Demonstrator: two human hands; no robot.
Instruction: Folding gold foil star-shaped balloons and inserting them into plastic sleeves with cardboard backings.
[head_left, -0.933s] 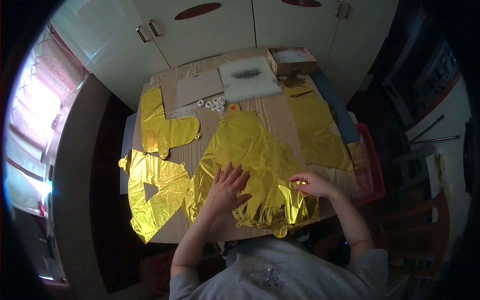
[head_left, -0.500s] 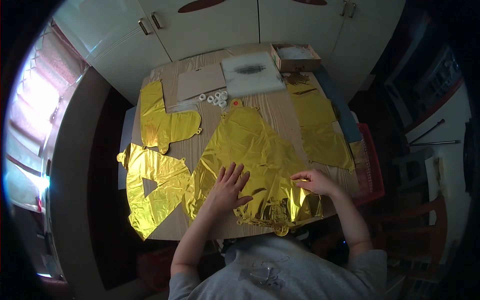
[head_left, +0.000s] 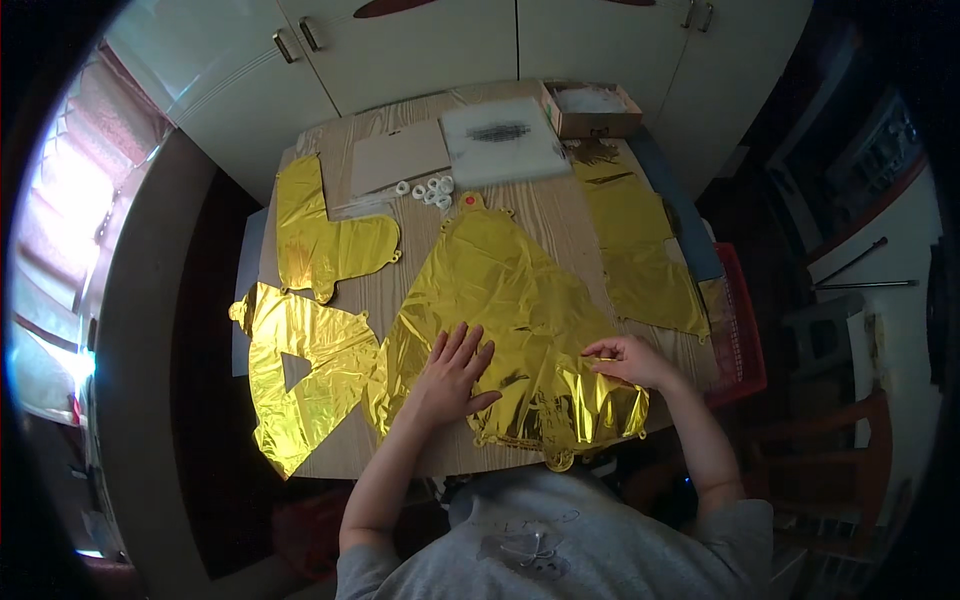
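A large flat gold foil balloon lies across the middle of the table, with a small round tab and a red dot at its far tip. My left hand rests palm down on it, fingers stretched out and holding nothing. Toward the balloon's right side, my right hand has curled fingers and a thumb closed in a pinch on the foil. Creases and bright folds run through the near part below that hand. To the left lies an A-shaped gold foil balloon, its edge touching the large one. Beyond it is an L-shaped gold foil balloon.
Another gold foil piece lies along the right side. Several white rings, a beige card and a clear plastic packet are at the back. An open cardboard box stands at the far right corner, with a red basket beside the table.
The near right corner of the large balloon has spread out flatter, its edge and small loop now showing below my right hand. Both hands stay nearly in place.
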